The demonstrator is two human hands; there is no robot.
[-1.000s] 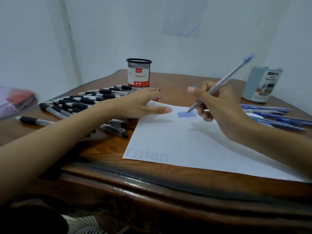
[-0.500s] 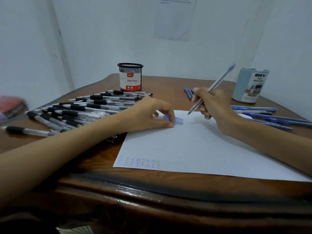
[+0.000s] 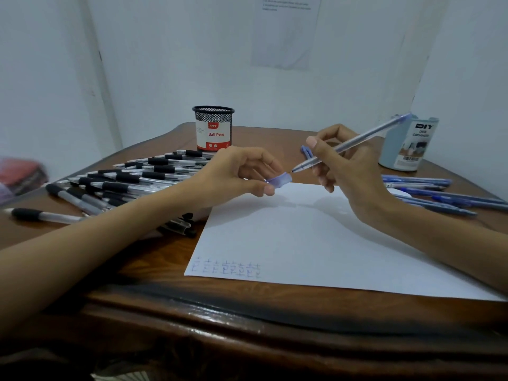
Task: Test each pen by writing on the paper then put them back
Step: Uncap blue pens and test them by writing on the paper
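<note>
**Two hands hold a blue pen and its cap close together above a sheet of paper**

The right hand (image 3: pixel 346 166) grips a slim, clear-barrelled blue pen (image 3: pixel 354 144) low on the barrel, with the tip pointing left and the tail slanting up to the right. The left hand (image 3: pixel 233 174) pinches the small blue cap (image 3: pixel 279 180) between thumb and curled fingers (image 3: pixel 264 160). The cap's mouth sits just beside the pen tip, over the far edge of the paper (image 3: pixel 316 243).

The pen looks light, stiff and smooth, so a hold near the tip should steady it best. The cap is tiny and could easily slip away.

The white paper lies flat on a dark, glossy wooden table (image 3: pixel 247 306). A short row of blue test marks (image 3: pixel 226 268) shows in the paper's near left corner.

Many black pens (image 3: pixel 137 178) lie heaped on the left, and several blue pens (image 3: pixel 439 193) lie on the right. At the back stand a mesh cup (image 3: pixel 214 127) labelled "Ball Pens" and a pale blue organiser (image 3: pixel 409 145). The walls (image 3: pixel 165 64) are plain white, with a printed sheet (image 3: pixel 286 31) hung on one.
</note>
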